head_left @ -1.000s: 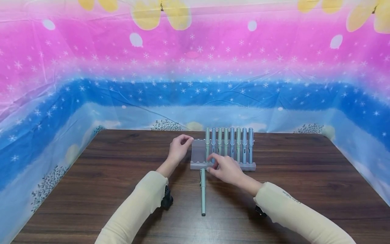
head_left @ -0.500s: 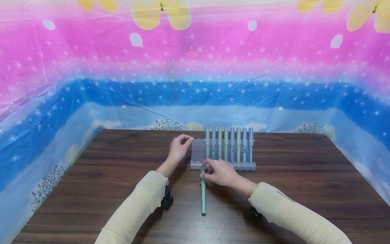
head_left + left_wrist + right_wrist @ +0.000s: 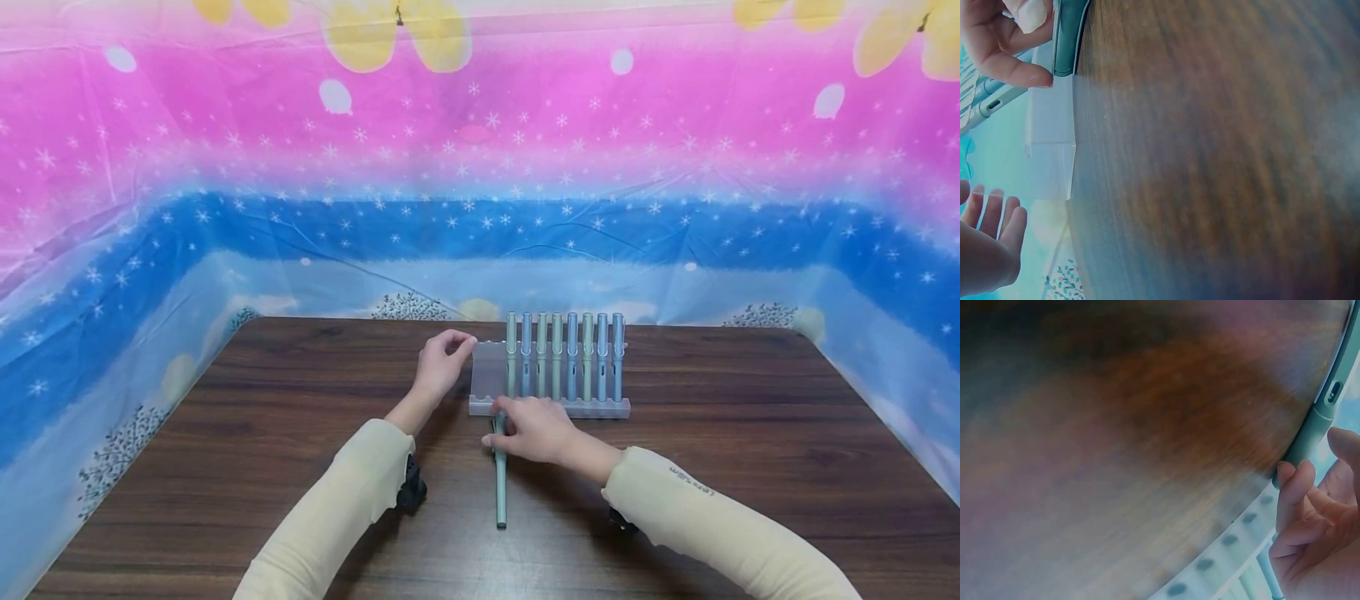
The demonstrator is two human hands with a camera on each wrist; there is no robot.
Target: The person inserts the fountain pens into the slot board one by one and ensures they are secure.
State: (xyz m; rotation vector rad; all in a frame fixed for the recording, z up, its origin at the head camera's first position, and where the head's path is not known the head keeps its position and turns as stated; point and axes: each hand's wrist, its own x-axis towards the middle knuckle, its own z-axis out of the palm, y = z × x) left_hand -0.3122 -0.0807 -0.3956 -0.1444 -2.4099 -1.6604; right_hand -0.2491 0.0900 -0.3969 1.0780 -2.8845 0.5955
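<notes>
A clear pen rack point(image 3: 487, 371) stands on the table, holding a row of upright pens point(image 3: 572, 350) in pale green and blue. My left hand point(image 3: 441, 364) pinches the rack's upper left corner; the left wrist view shows its other fingers loosely bent. In front of the rack lies a capped green pen point(image 3: 501, 492), its clip end toward the rack. My right hand point(image 3: 536, 429) reaches over that clip end. A fingertip touches the pen's end in the right wrist view, and the thumb point(image 3: 1341, 440) lies close above the barrel.
The brown wooden table point(image 3: 262, 467) extends around the rack on all sides. A snowflake-patterned cloth point(image 3: 465, 225) hangs behind and beside it. Dark wrist cameras point(image 3: 411, 487) sit at both cream sleeves point(image 3: 345, 492).
My right hand has moved left and slightly down, from beside the lying pen to over its clip end. The left hand, rack and pens stay where they were.
</notes>
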